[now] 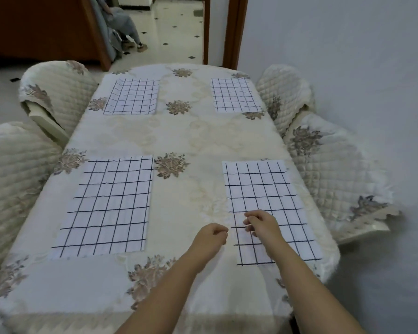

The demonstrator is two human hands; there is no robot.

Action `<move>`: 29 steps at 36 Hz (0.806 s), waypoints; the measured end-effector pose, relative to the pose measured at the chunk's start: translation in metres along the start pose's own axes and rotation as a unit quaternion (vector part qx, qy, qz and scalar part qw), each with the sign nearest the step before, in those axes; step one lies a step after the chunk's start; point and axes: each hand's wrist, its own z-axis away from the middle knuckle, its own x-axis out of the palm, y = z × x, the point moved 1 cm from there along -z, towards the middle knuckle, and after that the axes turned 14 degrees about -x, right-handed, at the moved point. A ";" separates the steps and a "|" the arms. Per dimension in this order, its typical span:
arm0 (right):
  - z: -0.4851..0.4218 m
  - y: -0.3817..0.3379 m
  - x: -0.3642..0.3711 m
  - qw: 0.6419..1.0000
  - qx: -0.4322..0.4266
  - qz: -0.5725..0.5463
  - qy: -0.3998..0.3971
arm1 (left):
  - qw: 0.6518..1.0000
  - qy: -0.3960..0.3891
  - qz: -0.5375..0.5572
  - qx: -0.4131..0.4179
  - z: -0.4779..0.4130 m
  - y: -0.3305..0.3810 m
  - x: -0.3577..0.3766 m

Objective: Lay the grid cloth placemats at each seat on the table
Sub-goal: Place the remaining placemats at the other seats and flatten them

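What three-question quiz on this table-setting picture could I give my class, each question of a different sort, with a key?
1. How many grid placemats lie on the table?
2. True or false: the right hand is over the near-right placemat.
3. Which does the left hand hold? A) a folded placemat B) a cup C) nothing visible

Key:
1. Four: the far-left placemat, far-right placemat, near-left placemat and near-right one.
2. True.
3. C; its fingers are curled loosely over the tablecloth.
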 end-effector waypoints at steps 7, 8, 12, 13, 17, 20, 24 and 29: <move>-0.016 0.011 -0.042 0.999 0.013 0.019 -0.028 | 0.998 0.028 0.043 -0.047 -0.008 0.011 0.036; -0.018 0.013 -0.044 0.999 0.015 0.019 -0.029 | 0.997 0.028 0.046 -0.053 -0.009 0.012 0.037; -0.027 0.017 -0.051 0.999 0.025 0.013 -0.023 | 0.997 0.020 0.044 -0.067 -0.015 0.018 0.039; -0.029 0.018 -0.053 0.999 0.031 0.013 -0.018 | 0.997 0.017 0.042 -0.070 -0.017 0.020 0.039; -0.037 0.023 -0.062 0.998 0.060 0.025 0.003 | 0.997 -0.002 0.012 -0.077 -0.028 0.026 0.040; -0.041 0.032 -0.073 0.995 0.080 0.060 0.014 | 0.996 0.004 -0.010 -0.086 -0.037 0.029 0.044; -0.044 0.043 -0.091 0.986 0.092 0.135 0.019 | 0.994 0.032 -0.006 -0.105 -0.044 0.029 0.051; -0.059 0.058 -0.112 0.971 0.116 0.204 0.042 | 0.990 0.068 0.006 -0.123 -0.053 0.030 0.057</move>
